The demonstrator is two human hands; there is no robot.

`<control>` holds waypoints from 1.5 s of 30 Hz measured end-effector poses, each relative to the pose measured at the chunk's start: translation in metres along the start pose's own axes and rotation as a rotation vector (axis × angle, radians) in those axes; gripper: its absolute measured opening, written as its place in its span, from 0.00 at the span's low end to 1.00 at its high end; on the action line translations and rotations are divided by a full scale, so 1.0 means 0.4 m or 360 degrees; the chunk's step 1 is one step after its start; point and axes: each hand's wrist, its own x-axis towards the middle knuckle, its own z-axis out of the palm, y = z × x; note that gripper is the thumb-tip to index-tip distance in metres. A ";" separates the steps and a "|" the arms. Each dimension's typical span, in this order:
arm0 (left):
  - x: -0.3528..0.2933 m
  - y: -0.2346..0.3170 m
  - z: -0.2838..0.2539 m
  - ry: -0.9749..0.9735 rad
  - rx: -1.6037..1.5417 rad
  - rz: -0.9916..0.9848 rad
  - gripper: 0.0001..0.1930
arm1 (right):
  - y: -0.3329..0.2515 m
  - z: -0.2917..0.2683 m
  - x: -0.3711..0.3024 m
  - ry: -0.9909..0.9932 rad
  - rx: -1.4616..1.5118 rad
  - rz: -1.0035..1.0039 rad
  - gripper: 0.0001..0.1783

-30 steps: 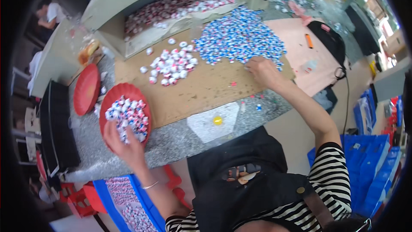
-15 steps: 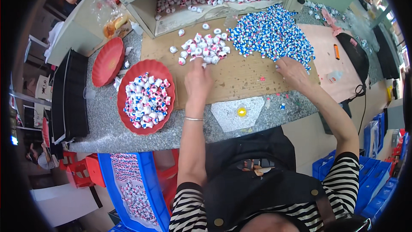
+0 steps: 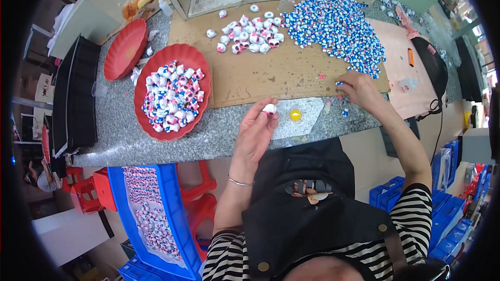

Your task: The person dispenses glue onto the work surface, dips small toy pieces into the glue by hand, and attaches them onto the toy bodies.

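left hand [image 3: 259, 131] pinching white capsule [image 3: 270, 108]; right hand [image 3: 359, 89] beside blue pile [image 3: 338, 28].

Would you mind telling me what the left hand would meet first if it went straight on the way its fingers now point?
Probably the brown cardboard sheet. The left hand, pinching a small white piece, points away from the person, and the sheet's near edge lies just beyond. The loose white-and-pink pieces come only farther on. Height is unclear.

left hand [image 3: 256, 134] pinches white piece [image 3: 269, 108]; right hand [image 3: 359, 89] touches blue-white pile [image 3: 338, 28] edge.
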 end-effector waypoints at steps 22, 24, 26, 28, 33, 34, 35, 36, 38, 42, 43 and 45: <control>-0.081 0.029 0.016 0.0237 0.1120 0.0292 0.19 | -0.247 0.080 0.003 -0.0330 -0.0104 -0.0795 0.18; -0.069 0.007 0.015 0.0222 0.1227 0.0358 0.19 | -0.243 0.082 -0.006 -0.0216 0.0132 -0.0694 0.15; -0.057 -0.016 0.018 0.0194 0.1458 0.0522 0.19 | -0.243 0.083 -0.018 -0.0090 0.0355 -0.0580 0.11; -0.050 -0.030 0.029 0.0123 0.1685 0.0641 0.18 | -0.251 0.095 -0.035 -0.0270 0.1398 0.0238 0.10; -0.052 -0.045 0.057 -0.0083 0.1851 0.0626 0.20 | -0.249 0.092 -0.058 -0.0361 0.1785 0.0302 0.10; -0.048 -0.034 0.054 -0.0194 0.1788 0.0508 0.17 | -0.254 0.065 -0.056 -0.0272 0.1343 -0.0063 0.11; -0.045 -0.019 0.055 -0.0192 0.1789 0.0499 0.17 | -0.257 0.049 -0.057 -0.0182 0.0888 -0.0414 0.12; -0.043 -0.003 0.059 -0.0322 0.1594 0.0232 0.16 | -0.261 0.049 -0.060 -0.0097 0.0898 -0.0525 0.14; -0.041 0.013 0.079 -0.0432 0.1332 -0.0069 0.14 | -0.271 0.040 -0.055 -0.0123 0.0870 -0.0597 0.13; -0.034 -0.003 0.049 -0.0445 0.1121 -0.0168 0.15 | -0.268 0.062 -0.057 -0.0069 0.0886 -0.0613 0.12; -0.033 -0.015 0.045 -0.0411 0.1081 -0.0134 0.15 | -0.266 0.072 -0.059 0.0006 0.0910 -0.0568 0.11; -0.025 -0.014 0.026 -0.0430 0.1002 -0.0185 0.19 | -0.266 0.098 -0.065 0.0143 0.0835 -0.0627 0.12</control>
